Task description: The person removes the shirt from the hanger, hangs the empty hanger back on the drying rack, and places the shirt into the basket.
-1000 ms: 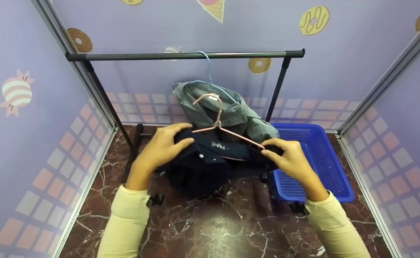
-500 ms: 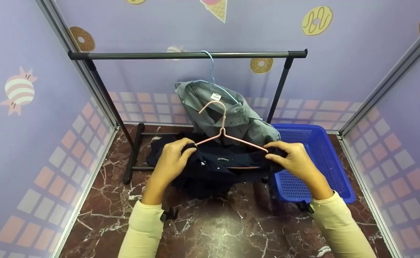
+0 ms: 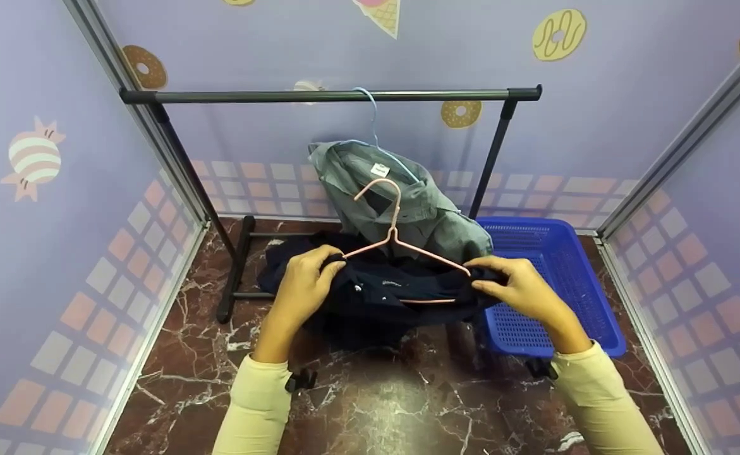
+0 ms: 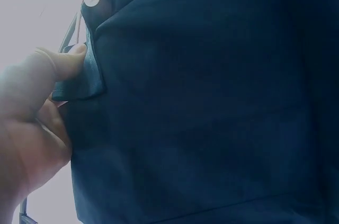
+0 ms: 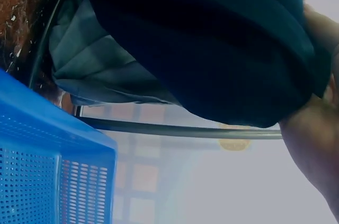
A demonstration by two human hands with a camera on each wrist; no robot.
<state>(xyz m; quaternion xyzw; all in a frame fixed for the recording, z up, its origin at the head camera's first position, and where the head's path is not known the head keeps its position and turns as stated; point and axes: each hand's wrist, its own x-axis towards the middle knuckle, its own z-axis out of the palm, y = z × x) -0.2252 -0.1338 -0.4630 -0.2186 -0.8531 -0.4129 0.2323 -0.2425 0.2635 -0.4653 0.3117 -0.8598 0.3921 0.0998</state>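
Note:
Between both hands hangs a dark navy shirt (image 3: 370,316) with white buttons, its collar label facing up. A pink hanger (image 3: 394,232) sits inside its neck, hook upright and lower bar showing in the opening. My left hand (image 3: 306,284) pinches the shirt's collar and shoulder at the hanger's left arm; in the left wrist view the thumb (image 4: 71,65) presses the cloth near a button. At the hanger's right end my right hand (image 3: 514,287) pinches the shirt between thumb and fingers. The right fingertips are partly hidden by cloth in the right wrist view.
Behind stands a black garment rack (image 3: 249,97), with a grey-green shirt (image 3: 357,183) hanging lopsided from it on a light blue hanger (image 3: 373,117). A blue plastic basket (image 3: 569,291) stands on the marbled floor (image 3: 382,404) at the right. Patterned walls enclose three sides.
My left hand has moved right and slightly down, taking the shirt at the hanger's left arm. The hanger has sunk lower into the neck and its lower bar shows more.

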